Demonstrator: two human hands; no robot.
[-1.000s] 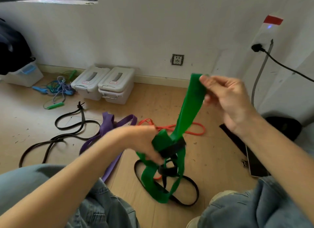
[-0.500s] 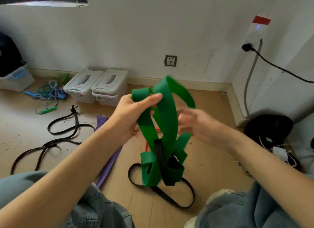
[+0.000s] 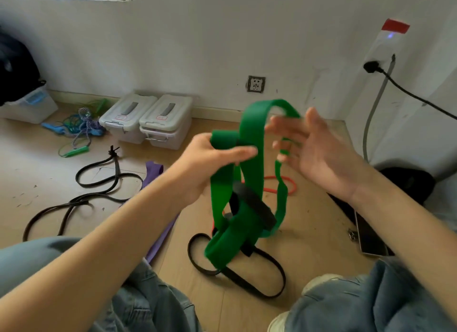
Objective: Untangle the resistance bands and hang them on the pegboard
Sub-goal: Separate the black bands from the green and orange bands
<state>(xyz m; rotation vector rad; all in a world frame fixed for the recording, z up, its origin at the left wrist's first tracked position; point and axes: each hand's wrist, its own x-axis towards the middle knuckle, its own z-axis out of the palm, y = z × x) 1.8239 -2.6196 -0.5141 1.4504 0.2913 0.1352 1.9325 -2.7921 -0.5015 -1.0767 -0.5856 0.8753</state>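
A wide green resistance band hangs in loops in front of me, tangled low down with a black band whose loop trails onto the floor. My left hand pinches a fold of the green band near its top. Beside the band's upper arc is my right hand, fingers spread and blurred, its fingertips near or behind the band; I cannot tell if it touches. An orange band lies on the floor behind. A purple band and a long black band lie to the left.
Two lidded white plastic boxes stand against the wall. A pile of skipping ropes lies left of them, near another bin. A phone and a dark bag are at the right. My knees in jeans fill the bottom.
My right hand let go of the green band's top and now hovers open beside it. My left hand rose from the knot to grip the band's upper fold.
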